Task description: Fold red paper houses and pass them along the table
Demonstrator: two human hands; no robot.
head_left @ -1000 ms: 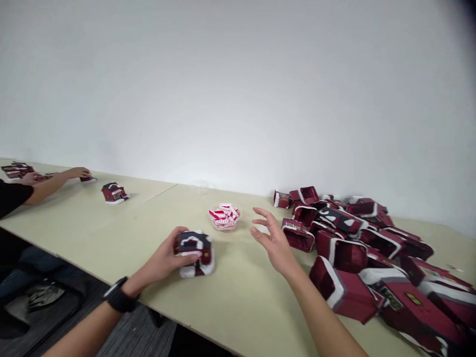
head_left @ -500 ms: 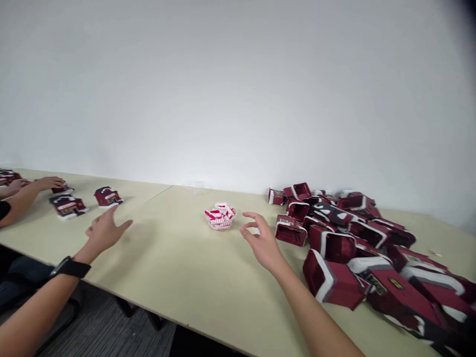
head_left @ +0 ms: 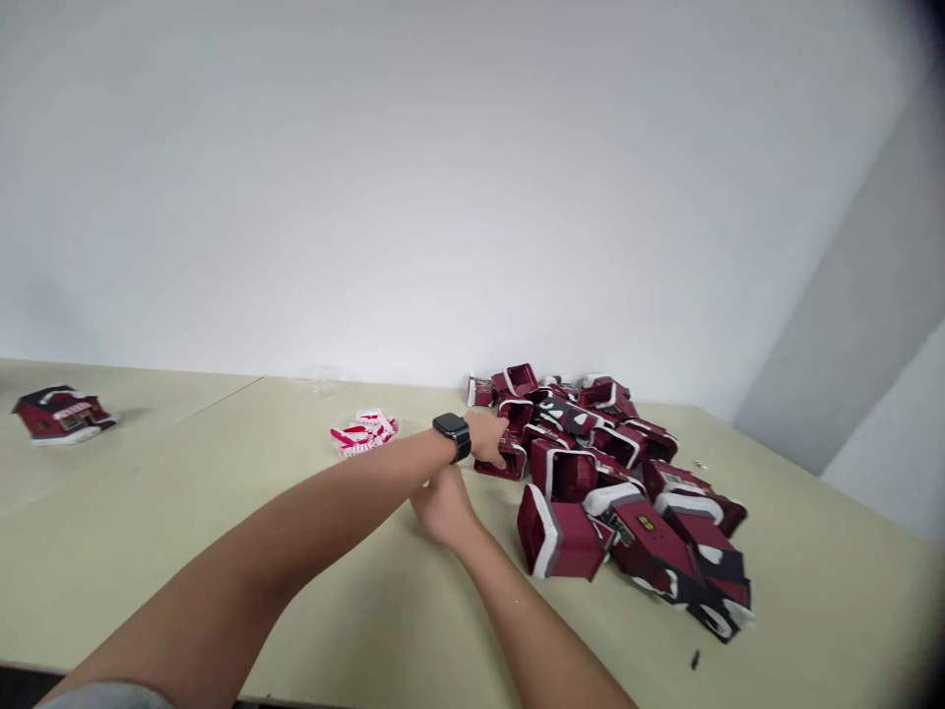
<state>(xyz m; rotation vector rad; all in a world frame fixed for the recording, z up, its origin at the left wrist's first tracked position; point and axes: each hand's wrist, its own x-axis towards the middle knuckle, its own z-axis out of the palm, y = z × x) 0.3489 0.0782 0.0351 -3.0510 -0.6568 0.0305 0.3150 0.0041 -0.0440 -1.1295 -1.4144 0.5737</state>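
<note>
My left arm, with a black watch (head_left: 452,436) on the wrist, stretches across the table to a pile of dark red and white model house shells (head_left: 612,483). My left hand (head_left: 488,439) rests at the pile's near left edge, fingers curled over one red house shell (head_left: 511,460). My right hand (head_left: 443,508) lies low on the table just below the left wrist. Its fingers are hidden behind my left forearm. A larger open shell (head_left: 555,537) lies to the right of my right hand.
A small clear bowl of red and white striped pieces (head_left: 363,434) stands left of my hands. One assembled red house (head_left: 63,414) sits at the far left. The beige table (head_left: 221,512) meets a white wall behind. A small dark bit (head_left: 695,659) lies near the front right.
The view has swung right. My left hand crossed from the left side of the table over my right arm to the pile. My right hand dropped lower to the table.
</note>
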